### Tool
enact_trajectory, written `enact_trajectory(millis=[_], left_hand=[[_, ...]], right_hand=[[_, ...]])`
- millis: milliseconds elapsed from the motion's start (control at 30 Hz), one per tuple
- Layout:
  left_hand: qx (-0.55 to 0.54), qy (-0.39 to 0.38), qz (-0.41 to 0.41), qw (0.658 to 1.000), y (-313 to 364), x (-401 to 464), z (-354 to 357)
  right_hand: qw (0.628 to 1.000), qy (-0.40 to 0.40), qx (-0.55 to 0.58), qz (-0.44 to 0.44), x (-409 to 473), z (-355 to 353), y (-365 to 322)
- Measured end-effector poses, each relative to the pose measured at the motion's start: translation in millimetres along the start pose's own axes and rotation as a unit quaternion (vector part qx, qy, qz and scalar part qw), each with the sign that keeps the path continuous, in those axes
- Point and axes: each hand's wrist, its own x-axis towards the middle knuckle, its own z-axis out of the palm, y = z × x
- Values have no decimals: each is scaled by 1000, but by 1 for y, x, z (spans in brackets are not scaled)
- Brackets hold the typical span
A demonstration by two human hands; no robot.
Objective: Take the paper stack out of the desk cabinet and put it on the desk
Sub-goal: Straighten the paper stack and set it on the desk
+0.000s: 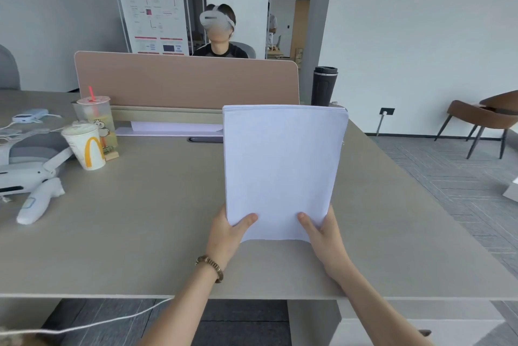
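A white paper stack (283, 166) is held up over the grey desk (145, 239), tilted with its top edge away from me. My left hand (228, 233) grips its lower left corner, thumb on the front sheet. My right hand (322, 233) grips the lower right corner the same way. The stack's bottom edge bows slightly between the two hands. The white desk cabinet (392, 326) shows below the desk's front edge at the right; its inside is hidden.
Two drink cups (87, 146) stand at the left, beside a white headset and controller (39, 202). A beige divider (185, 82) closes the desk's far side, with a black tumbler (323, 85) at its right end. A person sits behind it. Brown chairs (482, 118) stand at the right.
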Motion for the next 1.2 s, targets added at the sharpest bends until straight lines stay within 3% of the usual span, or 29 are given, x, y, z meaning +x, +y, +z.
enact_trajectory(millis=[233, 500, 900, 1200], left_hand=[[45, -32, 12, 998, 16, 14, 10], [43, -74, 26, 996, 33, 26, 84], [-5, -100, -51, 994, 33, 46, 206], [72, -63, -74, 993, 29, 88, 260]], right_hand=[[998, 28, 23, 48, 3, -14, 0], [994, 93, -1, 53, 25, -88, -14], [994, 48, -53, 86, 82, -197, 7], [983, 6, -129, 127, 143, -227, 24]])
